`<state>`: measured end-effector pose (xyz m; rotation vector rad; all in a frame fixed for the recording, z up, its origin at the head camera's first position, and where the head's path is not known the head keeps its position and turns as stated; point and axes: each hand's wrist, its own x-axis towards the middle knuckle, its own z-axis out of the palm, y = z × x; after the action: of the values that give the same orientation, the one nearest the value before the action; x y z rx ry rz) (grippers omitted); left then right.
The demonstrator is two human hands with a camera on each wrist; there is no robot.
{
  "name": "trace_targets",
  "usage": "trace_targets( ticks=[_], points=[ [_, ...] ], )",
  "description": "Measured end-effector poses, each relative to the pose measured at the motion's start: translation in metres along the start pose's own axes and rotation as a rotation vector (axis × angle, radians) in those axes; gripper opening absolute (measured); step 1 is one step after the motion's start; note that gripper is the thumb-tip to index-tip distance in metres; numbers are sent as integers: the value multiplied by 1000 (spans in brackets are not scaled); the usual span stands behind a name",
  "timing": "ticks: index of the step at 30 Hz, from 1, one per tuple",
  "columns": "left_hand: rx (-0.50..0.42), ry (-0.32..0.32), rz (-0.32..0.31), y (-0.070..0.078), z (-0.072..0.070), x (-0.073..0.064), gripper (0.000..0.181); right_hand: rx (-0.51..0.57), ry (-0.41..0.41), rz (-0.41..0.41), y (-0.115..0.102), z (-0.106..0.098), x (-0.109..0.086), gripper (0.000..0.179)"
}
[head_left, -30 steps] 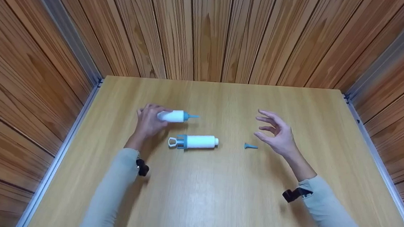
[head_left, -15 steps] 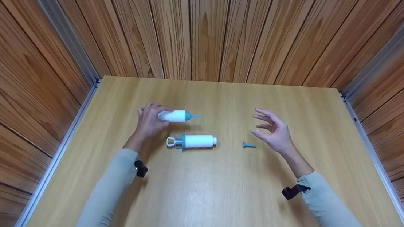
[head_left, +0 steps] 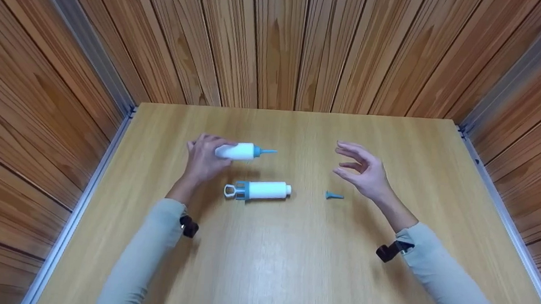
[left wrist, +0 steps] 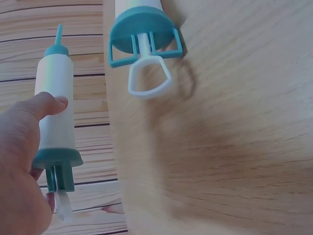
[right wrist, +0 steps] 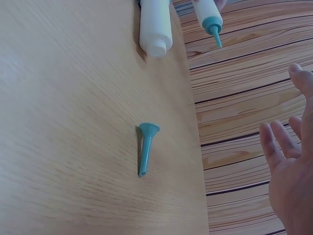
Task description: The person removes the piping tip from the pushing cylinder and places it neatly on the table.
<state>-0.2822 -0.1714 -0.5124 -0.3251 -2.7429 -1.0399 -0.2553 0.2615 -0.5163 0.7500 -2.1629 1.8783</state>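
Note:
My left hand (head_left: pixel 205 160) grips a white plunger syringe (left wrist: pixel 55 81) with a teal collar, a pale pull ring at its back and a slim teal nozzle pointing right. In the left wrist view the thumb lies along its barrel. A second syringe (head_left: pixel 267 190) of the same make rests on the table just in front, its tip bare and its ring handle (left wrist: pixel 150 78) toward the left. To the right lies a loose teal nozzle (right wrist: pixel 146 147), flared at one end. My right hand (head_left: pixel 364 172) hovers beyond that nozzle, holding nothing, fingers apart and loosely bent.
The light wooden table (head_left: pixel 266 259) meets wood-panelled walls (head_left: pixel 280 45) at the back and both sides. Metal rails (head_left: pixel 506 197) run along its side edges. Each wrist carries a small black camera (head_left: pixel 391 251).
The left hand has lifted the gripped syringe slightly, away and to the right. The right hand has drifted a little left and away. The syringe and nozzle on the table stay put.

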Motion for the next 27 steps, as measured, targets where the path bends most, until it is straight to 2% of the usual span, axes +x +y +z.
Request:
trace_targets(
  ticks=[13, 20, 27],
  points=[
    [-11, 15, 46, 22, 2, -2, 39, 9, -15, -23, 0, 7, 9, 56],
    [5, 42, 103, 33, 6, -3, 39, 17, -27, -7, -2, 12, 13, 58],
    [-31, 51, 143, 45, 4, -2, 38, 5, -36, -1, -5, 15, 13, 57]
  ],
)
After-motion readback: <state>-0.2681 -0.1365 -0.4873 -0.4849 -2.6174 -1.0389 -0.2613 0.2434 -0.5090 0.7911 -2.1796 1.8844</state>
